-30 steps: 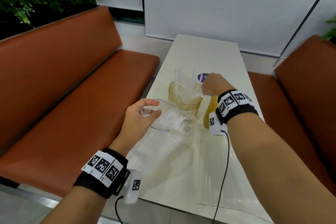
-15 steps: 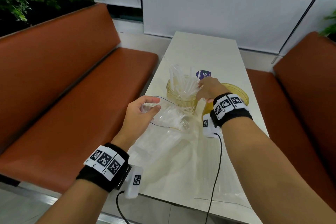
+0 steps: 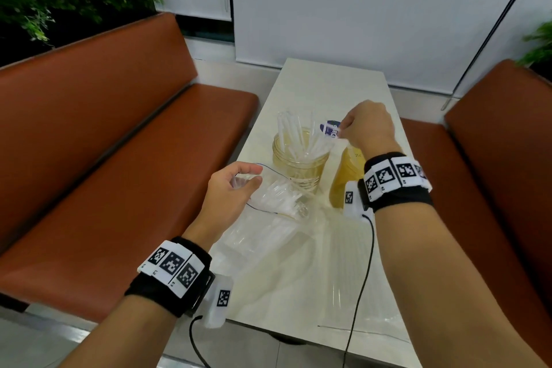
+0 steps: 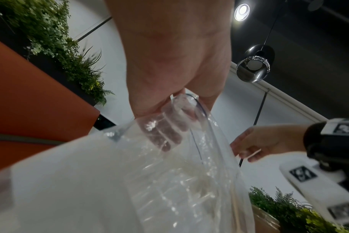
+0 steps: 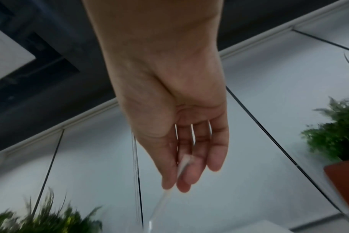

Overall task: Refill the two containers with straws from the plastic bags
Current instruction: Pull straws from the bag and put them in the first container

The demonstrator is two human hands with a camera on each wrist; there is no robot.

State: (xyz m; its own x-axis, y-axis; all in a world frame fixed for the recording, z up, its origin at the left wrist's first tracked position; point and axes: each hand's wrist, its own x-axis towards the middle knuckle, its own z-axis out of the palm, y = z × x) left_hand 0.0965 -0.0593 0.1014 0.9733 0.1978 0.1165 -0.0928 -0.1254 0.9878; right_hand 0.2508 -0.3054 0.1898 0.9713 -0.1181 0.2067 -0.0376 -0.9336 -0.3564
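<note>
A glass jar [image 3: 300, 158] holding several white straws stands mid-table. Beside it a yellow container [image 3: 343, 179] is partly hidden behind my right wrist. My left hand [image 3: 255, 175] grips the open mouth of a clear plastic bag [image 3: 277, 197] with straws inside; through the plastic its fingers [image 4: 165, 130] show curled over the bag [image 4: 169, 181] rim. My right hand [image 3: 343, 131] hovers just above the jar's right rim. It pinches one straw [image 5: 183, 164] between thumb and fingers, and the straw [image 4: 253, 153] slants down from the right hand [image 5: 179, 181].
A second clear bag [image 3: 358, 293] lies flat on the white table [image 3: 328, 86] near its front edge. A blue round sticker [image 3: 330, 125] sits behind the jar. Orange benches [image 3: 119, 158] flank the table. Plants stand behind the left bench.
My right hand dipped toward the jar's straws, then rose a little and shifted right, still pinching a straw. My left hand has kept hold of the bag mouth.
</note>
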